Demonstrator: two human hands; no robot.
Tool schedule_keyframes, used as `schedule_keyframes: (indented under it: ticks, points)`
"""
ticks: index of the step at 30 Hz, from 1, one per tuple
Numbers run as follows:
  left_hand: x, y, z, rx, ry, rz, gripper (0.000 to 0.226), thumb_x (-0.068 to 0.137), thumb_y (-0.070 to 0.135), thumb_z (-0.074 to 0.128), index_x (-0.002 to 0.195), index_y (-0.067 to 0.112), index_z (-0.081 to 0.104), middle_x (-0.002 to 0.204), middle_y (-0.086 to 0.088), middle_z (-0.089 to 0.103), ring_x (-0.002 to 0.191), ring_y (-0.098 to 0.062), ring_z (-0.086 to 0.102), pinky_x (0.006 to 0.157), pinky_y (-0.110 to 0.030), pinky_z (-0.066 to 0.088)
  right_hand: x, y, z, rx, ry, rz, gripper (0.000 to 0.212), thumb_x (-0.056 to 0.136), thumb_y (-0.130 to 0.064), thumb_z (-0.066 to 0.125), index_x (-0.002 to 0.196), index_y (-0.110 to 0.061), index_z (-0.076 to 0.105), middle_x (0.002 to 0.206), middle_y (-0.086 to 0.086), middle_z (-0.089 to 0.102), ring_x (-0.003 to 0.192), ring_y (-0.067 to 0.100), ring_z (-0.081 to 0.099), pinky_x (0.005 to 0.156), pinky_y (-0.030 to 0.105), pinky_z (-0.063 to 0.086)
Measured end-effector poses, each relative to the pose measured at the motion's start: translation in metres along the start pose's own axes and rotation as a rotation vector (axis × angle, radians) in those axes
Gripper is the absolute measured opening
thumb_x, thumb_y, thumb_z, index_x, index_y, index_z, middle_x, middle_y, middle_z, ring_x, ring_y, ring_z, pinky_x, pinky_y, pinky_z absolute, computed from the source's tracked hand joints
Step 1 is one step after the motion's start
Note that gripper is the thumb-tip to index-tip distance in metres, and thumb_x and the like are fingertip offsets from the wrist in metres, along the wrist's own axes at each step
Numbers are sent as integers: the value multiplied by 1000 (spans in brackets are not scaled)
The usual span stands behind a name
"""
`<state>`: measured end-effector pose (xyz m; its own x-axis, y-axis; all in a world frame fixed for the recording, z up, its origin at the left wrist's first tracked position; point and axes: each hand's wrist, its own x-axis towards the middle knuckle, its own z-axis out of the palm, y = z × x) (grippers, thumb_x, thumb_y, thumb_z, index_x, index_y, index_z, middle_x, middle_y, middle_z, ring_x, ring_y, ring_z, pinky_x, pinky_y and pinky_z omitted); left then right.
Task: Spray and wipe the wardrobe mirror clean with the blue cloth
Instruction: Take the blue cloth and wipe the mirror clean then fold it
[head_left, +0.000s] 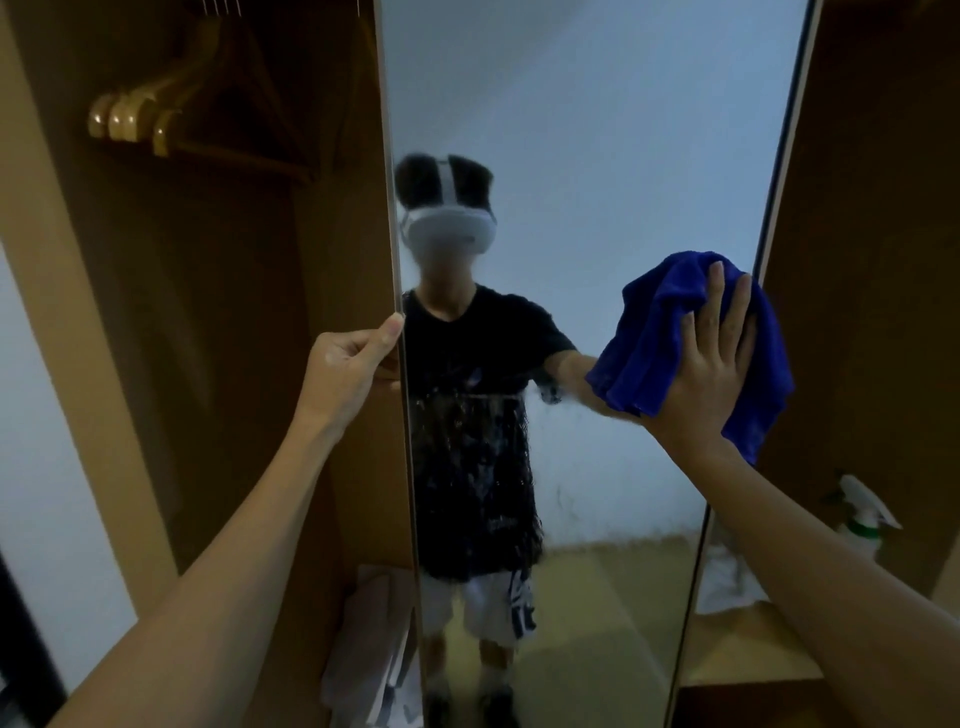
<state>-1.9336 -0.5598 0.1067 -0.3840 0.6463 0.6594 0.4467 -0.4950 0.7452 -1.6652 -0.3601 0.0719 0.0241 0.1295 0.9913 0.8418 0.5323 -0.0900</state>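
Plainly — blue cloth (670, 338) flat on mirror (597, 156).

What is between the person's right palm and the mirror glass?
In the head view, only the bunched blue cloth lies between the right hand and the tall wardrobe mirror.

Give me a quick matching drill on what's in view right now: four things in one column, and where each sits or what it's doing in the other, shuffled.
Things:
1. blue cloth
2. left hand
3. spray bottle
4. wooden hangers

Places or states:
A. standing in the compartment to the right of the mirror
B. hanging in the open wardrobe, upper left
C. pressed flat to the glass under the right hand
D. gripping the mirror's left edge

Pairs: 1-C, 2-D, 3-A, 4-B
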Motion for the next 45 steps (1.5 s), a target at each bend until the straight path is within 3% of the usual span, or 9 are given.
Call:
schedule_keyframes:
  ticks: [5, 7, 10, 13, 24, 31, 36, 41, 45]
  points:
    - [0, 4, 1, -13, 32, -53, 32, 85, 45, 60, 71, 20, 76, 77, -11, 74, 65, -21, 70, 52, -20, 57, -1, -21, -7, 33, -22, 119, 84, 97, -69, 20, 140, -3, 48, 157, 20, 27, 145, 46, 20, 119, 57, 16]
    - [0, 5, 0, -23, 25, -57, 32, 85, 42, 61, 73, 16, 75, 75, -8, 74, 63, -18, 70, 50, -19, 56, -6, -36, -4, -16, -30, 121, 83, 92, -73, 39, 142, -6, 44, 157, 20, 27, 145, 47, 21, 118, 55, 15]
    - [1, 5, -1, -35, 1, -73, 30, 86, 40, 61, 69, 20, 77, 74, -5, 75, 65, -18, 71, 53, -22, 59, -20, -71, 4, -42, -44, 57, 64, 90, -52, 64, 135, -10, 50, 158, 18, 27, 145, 46, 21, 117, 57, 20]
    - [2, 4, -2, -14, -3, -88, 31, 88, 39, 61, 68, 21, 77, 73, -4, 75, 69, -21, 71, 58, -28, 59, -29, -115, 3, 47, -36, 56, 41, 99, -34, 54, 131, -9, 54, 156, 19, 30, 144, 47, 23, 114, 58, 26]
    - [0, -6, 3, 70, 47, -49, 44, 99, 26, 52, 58, 11, 59, 50, 8, 61, 50, -3, 58, 53, -13, 48, -49, -212, -5, 223, -216, -112, 60, 98, -44, 43, 152, -19, 30, 162, 10, 19, 149, 38, 9, 116, 60, 20]
    - [2, -7, 8, 50, 95, -13, 42, 95, 35, 55, 65, 10, 67, 57, 3, 67, 57, -7, 66, 55, -15, 52, -43, -178, -5, 276, -214, -233, 54, 101, -35, 43, 151, -18, 33, 161, 7, 25, 150, 31, 11, 122, 50, 13]
    - [1, -15, 15, 16, 177, -8, 41, 93, 37, 59, 65, 7, 67, 58, 8, 69, 57, -8, 67, 59, -18, 54, -33, -126, -5, 236, -141, -220, 49, 99, -29, 49, 146, -16, 44, 157, 7, 33, 149, 33, 18, 122, 45, 13]
    - [1, -16, 17, -34, 215, -4, 45, 91, 38, 62, 68, 0, 69, 59, 6, 70, 58, -14, 68, 69, -27, 57, -22, -57, -5, 135, -111, -170, 48, 102, -32, 40, 146, -13, 45, 158, 8, 29, 148, 38, 17, 121, 45, 10]
    - [-3, -13, 20, -43, 204, 5, 46, 93, 36, 59, 49, 28, 70, 54, 13, 67, 54, -4, 64, 64, -17, 55, -9, 14, 1, 40, -66, -124, 49, 104, -39, 39, 139, -7, 47, 157, 16, 30, 145, 47, 21, 120, 55, 16]
